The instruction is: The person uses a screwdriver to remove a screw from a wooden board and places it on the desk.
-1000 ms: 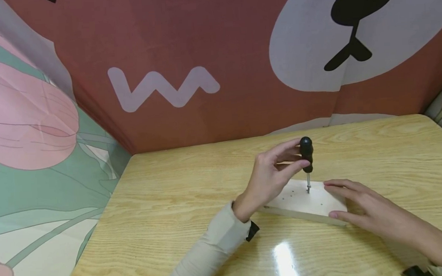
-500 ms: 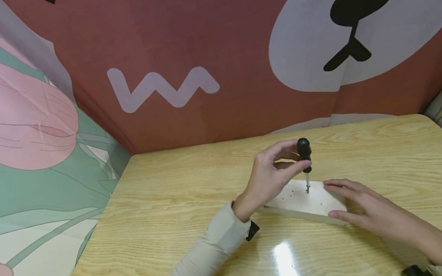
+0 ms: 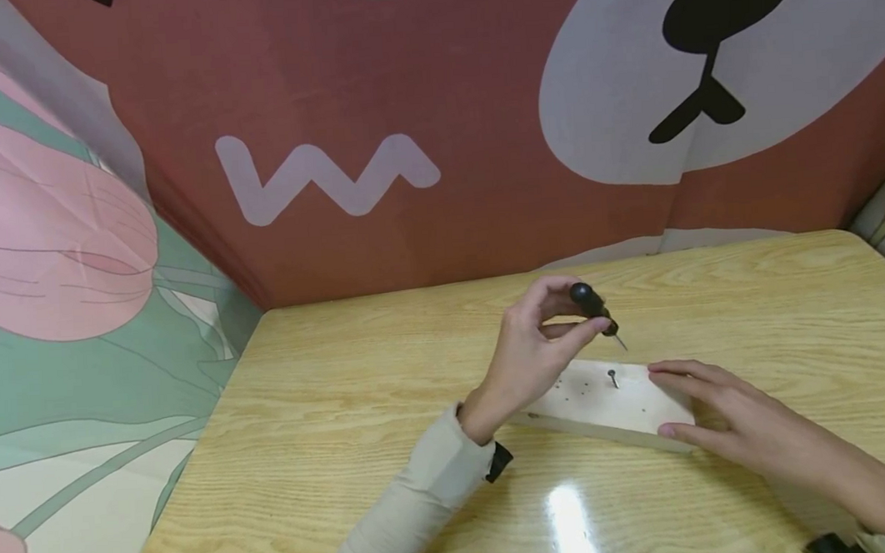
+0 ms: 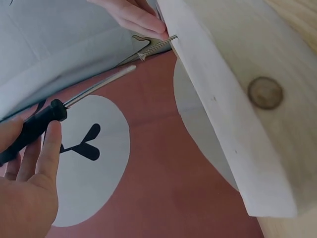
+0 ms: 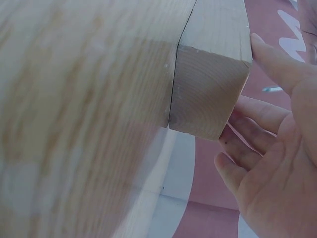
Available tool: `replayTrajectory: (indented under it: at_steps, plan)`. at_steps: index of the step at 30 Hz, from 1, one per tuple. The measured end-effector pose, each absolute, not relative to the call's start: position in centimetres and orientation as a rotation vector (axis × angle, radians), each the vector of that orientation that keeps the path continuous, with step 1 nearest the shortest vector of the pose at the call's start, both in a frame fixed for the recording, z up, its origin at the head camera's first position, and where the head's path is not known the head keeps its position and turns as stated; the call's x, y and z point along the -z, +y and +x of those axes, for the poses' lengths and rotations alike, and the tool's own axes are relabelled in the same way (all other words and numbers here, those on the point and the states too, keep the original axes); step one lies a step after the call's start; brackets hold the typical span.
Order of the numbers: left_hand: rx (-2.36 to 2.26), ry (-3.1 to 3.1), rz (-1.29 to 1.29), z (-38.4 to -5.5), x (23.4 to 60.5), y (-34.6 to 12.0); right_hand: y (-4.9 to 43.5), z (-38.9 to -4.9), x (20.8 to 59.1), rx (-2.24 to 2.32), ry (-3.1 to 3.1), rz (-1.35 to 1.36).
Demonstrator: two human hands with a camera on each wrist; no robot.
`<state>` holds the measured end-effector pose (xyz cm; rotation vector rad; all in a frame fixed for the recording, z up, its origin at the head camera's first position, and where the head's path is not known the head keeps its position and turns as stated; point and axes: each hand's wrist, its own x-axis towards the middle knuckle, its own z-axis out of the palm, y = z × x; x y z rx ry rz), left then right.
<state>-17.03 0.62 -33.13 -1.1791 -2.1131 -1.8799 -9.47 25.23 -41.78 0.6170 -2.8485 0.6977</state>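
Note:
My left hand pinches the black handle of a screwdriver between thumb and fingers, above the pale wooden block. A screw stands in the block's upper face, leaning a little. In the left wrist view, the tip of the screwdriver is apart from the head of the threaded screw. My right hand holds the block's right end, thumb on the near edge and fingers on the far edge. The right wrist view has the end of the block beside this hand.
Several small holes dot the block's top, left of the screw. The wood-grain table extends to the left and behind the block. A brown printed cloth hangs along its back edge, and a floral cloth hangs at the left.
The screwdriver has come off the screw. Its handle has tipped to the left and its tip has lifted up and away. The right hand and the block have stayed put.

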Motion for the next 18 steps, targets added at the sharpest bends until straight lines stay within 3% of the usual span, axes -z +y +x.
replayTrajectory:
  at_steps: [18]
  plan:
    - [1.891, -2.073, -1.064, -17.7, 34.0, -1.1, 24.2, -9.7, 40.6, -0.779, -2.810, 0.602]
